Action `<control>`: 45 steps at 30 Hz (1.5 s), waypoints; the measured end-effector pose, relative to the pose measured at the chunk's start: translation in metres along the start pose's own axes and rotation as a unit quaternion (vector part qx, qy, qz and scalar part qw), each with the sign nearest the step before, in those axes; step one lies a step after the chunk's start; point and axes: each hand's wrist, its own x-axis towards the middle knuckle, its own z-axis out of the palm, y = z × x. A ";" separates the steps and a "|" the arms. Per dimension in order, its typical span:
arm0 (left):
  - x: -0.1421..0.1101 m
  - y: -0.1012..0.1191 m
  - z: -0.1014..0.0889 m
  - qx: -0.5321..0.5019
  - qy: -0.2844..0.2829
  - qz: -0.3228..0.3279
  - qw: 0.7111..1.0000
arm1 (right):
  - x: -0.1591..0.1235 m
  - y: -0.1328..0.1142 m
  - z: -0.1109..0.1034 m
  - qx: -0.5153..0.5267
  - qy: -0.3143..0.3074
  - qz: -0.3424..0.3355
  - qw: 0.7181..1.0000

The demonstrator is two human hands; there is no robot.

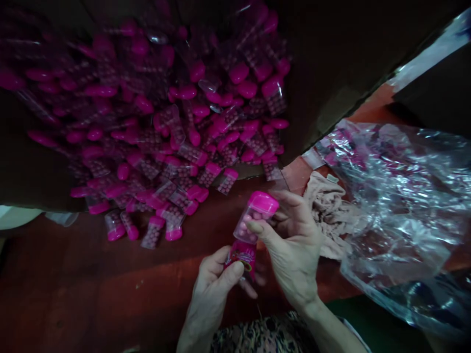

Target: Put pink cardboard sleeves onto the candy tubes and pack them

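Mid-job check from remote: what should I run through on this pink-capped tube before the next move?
1. Grip: ok. The left hand pinches the label end; the right hand holds the upper end.
2. Pink cap on the clear tube: ok, in place; whether it is snapped tight, cannot tell.
3. Pink candies inside: ok, visible.
4. Label: cannot tell, partly covered by fingers.
5. Loose tubes: ok, apart from the hands.
6. Clear plastic bag: ok, apart from the hands.
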 end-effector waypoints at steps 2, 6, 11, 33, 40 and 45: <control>0.001 0.002 0.000 -0.004 -0.009 -0.001 1.000 | 0.000 0.003 -0.003 -0.018 -0.003 0.004 1.000; 0.004 0.003 -0.001 -0.005 0.003 0.000 1.000 | 0.003 0.005 -0.006 -0.020 -0.008 0.039 0.999; 0.005 0.004 -0.002 -0.019 0.023 -0.004 1.000 | 0.004 0.007 -0.006 -0.003 -0.006 0.083 0.997; 0.007 0.002 -0.005 -0.041 0.044 -0.064 0.996 | -0.005 0.018 -0.005 -0.014 0.040 0.074 0.996; 0.008 0.001 -0.008 0.014 0.072 -0.042 0.996 | -0.003 0.023 -0.011 -0.045 0.005 0.109 0.993; 0.008 0.002 -0.010 0.015 0.056 -0.061 0.996 | -0.005 0.022 -0.007 0.014 0.001 0.109 0.994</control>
